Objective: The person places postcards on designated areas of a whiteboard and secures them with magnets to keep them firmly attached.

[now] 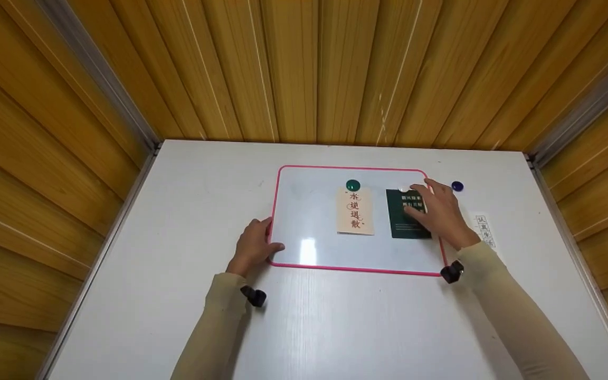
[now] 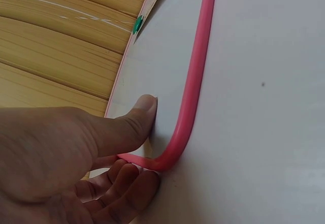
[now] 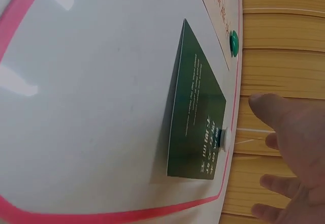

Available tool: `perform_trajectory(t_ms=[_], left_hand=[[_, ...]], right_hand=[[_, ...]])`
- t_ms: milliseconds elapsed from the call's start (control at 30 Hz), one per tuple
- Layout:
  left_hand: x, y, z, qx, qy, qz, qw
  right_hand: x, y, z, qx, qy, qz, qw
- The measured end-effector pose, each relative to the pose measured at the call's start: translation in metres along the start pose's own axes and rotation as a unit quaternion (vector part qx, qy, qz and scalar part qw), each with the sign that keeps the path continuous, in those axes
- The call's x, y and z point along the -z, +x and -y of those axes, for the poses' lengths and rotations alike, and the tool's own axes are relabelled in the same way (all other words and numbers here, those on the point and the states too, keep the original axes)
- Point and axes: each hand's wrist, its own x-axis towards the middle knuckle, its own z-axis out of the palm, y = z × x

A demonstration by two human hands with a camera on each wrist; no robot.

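A whiteboard (image 1: 304, 211) with a pink rim lies on the table. At its near left corner my left hand (image 1: 254, 243) grips the edge; in the left wrist view the thumb is over the board's face and the other fingers are at the rim. A dark green card (image 1: 398, 224) is on the board's right part, with a white round magnet (image 3: 226, 139) at its top edge. My right hand (image 1: 440, 211) hovers by that card, fingers spread and holding nothing. To the left, a cream card (image 1: 355, 211) with red characters sits under a green magnet (image 1: 353, 185).
Right of the board, a dark blue magnet (image 1: 457, 186) and a white card strip (image 1: 485, 229) with black characters lie on the white table (image 1: 177, 211). Wood-patterned walls (image 1: 293, 68) enclose the table's back and sides.
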Motion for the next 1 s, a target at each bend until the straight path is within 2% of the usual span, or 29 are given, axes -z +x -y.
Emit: perform_trajectory(t_ms=[233,533,1000], left_hand=[[0.001,0.001,-0.001,0.008,-0.005,0.005,0.9999],[0.0,0.0,-0.001,0.004,-0.012,0.003,0.9999],[0.001,-0.001,0.0,0.017,-0.011,0.008,0.9998]], right_hand=[[0.007,-0.01,-0.009,-0.012,0.001,0.003,0.9999],[0.013,-0.022,-0.023,-0.051,0.007,0.012,0.9986],[0.024,-0.041,-0.047,-0.066,0.001,0.004,0.9978]])
